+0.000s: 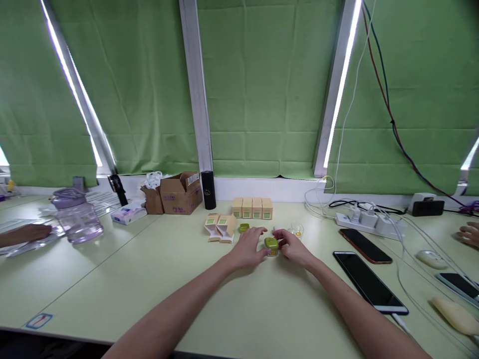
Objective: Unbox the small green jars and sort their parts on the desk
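Note:
Both hands are around a small clear case with a green lid (271, 244) on the table. My left hand (247, 248) is open, thumb against the case's left side and index finger stretched out beyond it. At the right side, my right hand (294, 248) has its fingers curled against the case. Behind my left fingers lies another small green piece (244, 228). A clear round item with a yellow part (298, 230) lies just past my right hand. Two opened small cartons (220, 228) stand to the left, and a row of several closed cartons (252, 208) stands behind.
Phones (368, 280), a power strip (370, 223) and loose white cables occupy the right side. Left are a water bottle (77, 217), a tissue pack (129, 213), a cardboard box (181, 194) and a black cylinder (208, 190). Other people's hands show at both edges.

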Motion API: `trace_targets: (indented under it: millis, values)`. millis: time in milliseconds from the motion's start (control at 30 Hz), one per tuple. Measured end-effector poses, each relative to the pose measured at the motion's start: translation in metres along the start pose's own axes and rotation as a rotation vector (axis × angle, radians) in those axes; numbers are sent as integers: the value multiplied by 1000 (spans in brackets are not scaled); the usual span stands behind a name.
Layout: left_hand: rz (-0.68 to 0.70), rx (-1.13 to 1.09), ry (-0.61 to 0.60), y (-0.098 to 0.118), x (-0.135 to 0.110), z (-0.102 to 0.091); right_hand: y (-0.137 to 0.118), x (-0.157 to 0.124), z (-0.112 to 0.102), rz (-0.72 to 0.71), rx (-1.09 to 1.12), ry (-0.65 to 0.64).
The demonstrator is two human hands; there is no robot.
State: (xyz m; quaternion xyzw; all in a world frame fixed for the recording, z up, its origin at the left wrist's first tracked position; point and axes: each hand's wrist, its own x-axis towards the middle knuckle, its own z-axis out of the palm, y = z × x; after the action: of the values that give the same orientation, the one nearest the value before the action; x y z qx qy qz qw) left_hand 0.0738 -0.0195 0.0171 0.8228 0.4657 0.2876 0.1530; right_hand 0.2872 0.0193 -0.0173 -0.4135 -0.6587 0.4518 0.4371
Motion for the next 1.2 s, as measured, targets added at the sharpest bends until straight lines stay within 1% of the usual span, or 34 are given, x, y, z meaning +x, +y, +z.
trace_targets:
  millis: [67, 200, 267, 333, 433, 533, 667, 767, 833, 900, 1067, 1200]
  values:
    - [2, -16, -14, 3, 4, -2, 3, -1, 2, -50, -49, -37]
    - [-54, -63, -4, 8, 12, -4, 10, -1, 7, -66, -146, -25]
    - [-95, -130, 24, 7, 15, -2, 10, -1, 8, -63, -162, -8]
    - [-119, -240, 93, 4, 17, 2, 7, -1, 9, -74, -144, 18]
    - [-125, -466, 215, -4, 16, 6, -4, -4, 10, -85, -17, 53]
    - [-119, -689, 247, -8, 11, 5, -15, -8, 12, -33, 220, 26]
    - [-113, -824, 273, -4, 4, -2, -25, -13, 15, 33, 509, -38]
    - [-85, -892, 301, 0, 2, -5, -28, -14, 16, 69, 653, -74]
    - [-77, -932, 312, 1, 2, -4, -27, -14, 17, 76, 688, -84]
    - [-79, -950, 323, 1, 2, -2, -26, -13, 18, 70, 677, -77]
    - [-99, -920, 335, -2, 2, 3, -25, -13, 19, 72, 700, -66]
    - [-144, -910, 350, -5, 2, 6, -28, -14, 18, 84, 741, -61]
